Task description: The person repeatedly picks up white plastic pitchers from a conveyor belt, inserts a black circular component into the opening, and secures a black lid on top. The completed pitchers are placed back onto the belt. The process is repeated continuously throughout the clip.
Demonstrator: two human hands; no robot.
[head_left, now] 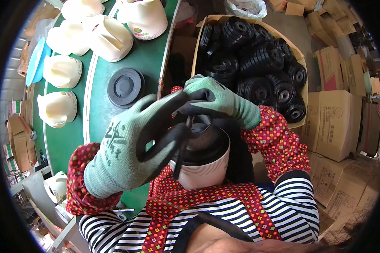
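Observation:
Both my hands wear green knit gloves with black palms and meet over a white vessel (207,173) standing upright in front of my lap. Inside its mouth sits a black fitting with a round raised collar (199,126). My left hand (135,143) curves its thumb and fingers round a thin black piece (179,160), which looks edge-on and slants down across the vessel's rim. Just above the collar, my right hand (211,98) is closed in a pinch, its fingertips close to the left ones. What the right fingertips hold is hidden.
On the green worktable (101,116) lies a black round disc (126,87). Several cream jug-shaped housings (109,38) stand beyond it and along the left. A large carton (305,84) of stacked black discs (261,59) is ahead on the right. Brown boxes (335,122) are piled at far right.

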